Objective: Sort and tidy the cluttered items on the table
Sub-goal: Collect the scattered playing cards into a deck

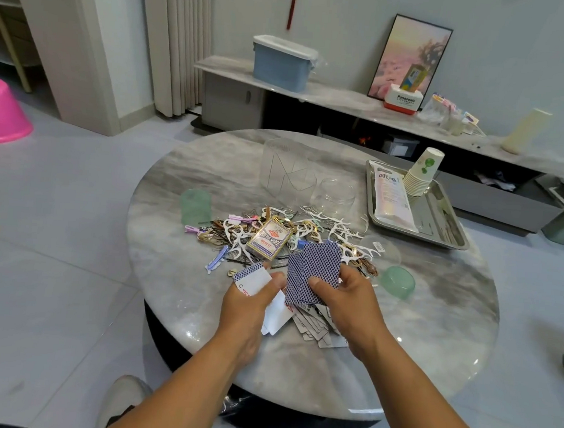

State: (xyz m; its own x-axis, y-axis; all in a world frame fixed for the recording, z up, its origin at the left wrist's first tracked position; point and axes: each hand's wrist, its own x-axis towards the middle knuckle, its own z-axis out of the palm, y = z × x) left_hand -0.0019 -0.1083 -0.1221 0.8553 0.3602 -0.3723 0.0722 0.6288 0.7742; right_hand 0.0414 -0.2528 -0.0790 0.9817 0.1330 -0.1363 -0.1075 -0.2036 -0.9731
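Note:
My right hand [344, 300] holds a fan of blue-backed playing cards [313, 270] upright above the round marble table [399, 341]. My left hand [250, 299] grips a few more cards [252, 277], one showing its white face. Loose cards [312, 324] lie face up on the table under both hands. Beyond them the card box [266, 239] rests on a mixed pile of white floss picks, hair clips and pins [323, 232].
A clear square container [286, 167] and a clear round jar [334, 196] stand behind the pile. Green lids lie at left [195, 205] and right [398, 282]. A metal tray [448, 227] at right carries a packet and stacked paper cups [424, 172].

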